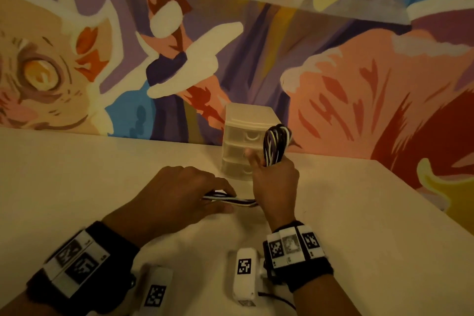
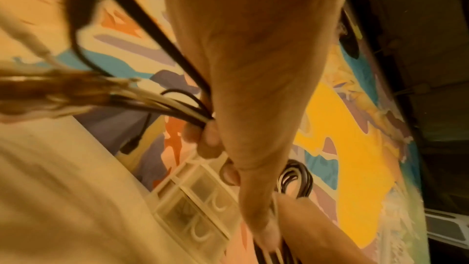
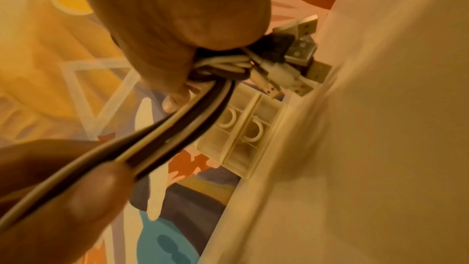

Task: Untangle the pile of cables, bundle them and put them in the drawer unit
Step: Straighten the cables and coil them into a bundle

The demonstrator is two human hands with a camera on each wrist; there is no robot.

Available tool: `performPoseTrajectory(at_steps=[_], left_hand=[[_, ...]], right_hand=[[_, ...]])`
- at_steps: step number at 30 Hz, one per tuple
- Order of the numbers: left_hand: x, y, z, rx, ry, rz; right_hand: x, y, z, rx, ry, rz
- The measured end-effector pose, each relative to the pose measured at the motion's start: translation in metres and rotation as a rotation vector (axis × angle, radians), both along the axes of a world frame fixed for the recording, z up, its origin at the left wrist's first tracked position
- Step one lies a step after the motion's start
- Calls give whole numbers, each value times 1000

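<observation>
A bundle of black and white cables point(image 1: 275, 142) is folded into a loop that sticks up out of my right hand point(image 1: 275, 182), which grips it in front of the drawer unit. The straight run of the same cables point(image 1: 230, 200) passes low over the table to my left hand point(image 1: 184, 192), whose fingers pinch the strands. In the right wrist view the cables point(image 3: 177, 127) run from the fist, with several USB plugs point(image 3: 299, 51) poking out beyond it. The left wrist view shows the strands point(image 2: 162, 105) gathered in the fingers. The translucent three-drawer unit point(image 1: 243, 123) stands against the wall, drawers closed.
The white table point(image 1: 89, 174) stretches left and right of the hands, its right edge point(image 1: 420, 200) slanting toward me. A painted mural wall point(image 1: 128, 59) rises right behind the drawer unit. Wrist-worn camera blocks point(image 1: 245, 274) hang near the table's front.
</observation>
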State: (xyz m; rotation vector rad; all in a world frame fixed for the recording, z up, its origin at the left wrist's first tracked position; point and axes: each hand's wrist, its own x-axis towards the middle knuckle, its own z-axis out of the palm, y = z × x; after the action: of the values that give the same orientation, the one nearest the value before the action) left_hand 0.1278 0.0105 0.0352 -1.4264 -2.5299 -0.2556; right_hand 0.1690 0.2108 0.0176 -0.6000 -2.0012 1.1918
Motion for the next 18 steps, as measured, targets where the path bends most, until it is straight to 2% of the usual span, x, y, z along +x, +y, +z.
performPoseTrajectory(at_steps=[3,6,8,10,12,15,18], left_hand=[[-13,-10,1,149,63,1],[-21,-14,0,263,203,-48],[-21,-11,-1,297,300,-86],[-16,-10,1,307,204,-20],[-18,-12,0,285,8,96],[-24,-16,-7,265,-28,122],[-33,-22,-8,275,-88,141]], right_hand=[[1,-2,1,56,-270,206],[0,-13,2,35,-423,396],[-4,-25,-1,-175,-432,572],[-4,-36,1,-540,-375,713],[-3,-43,5,-758,-390,832],[2,-44,10,-826,-456,927],[3,-41,4,-780,-634,1015]])
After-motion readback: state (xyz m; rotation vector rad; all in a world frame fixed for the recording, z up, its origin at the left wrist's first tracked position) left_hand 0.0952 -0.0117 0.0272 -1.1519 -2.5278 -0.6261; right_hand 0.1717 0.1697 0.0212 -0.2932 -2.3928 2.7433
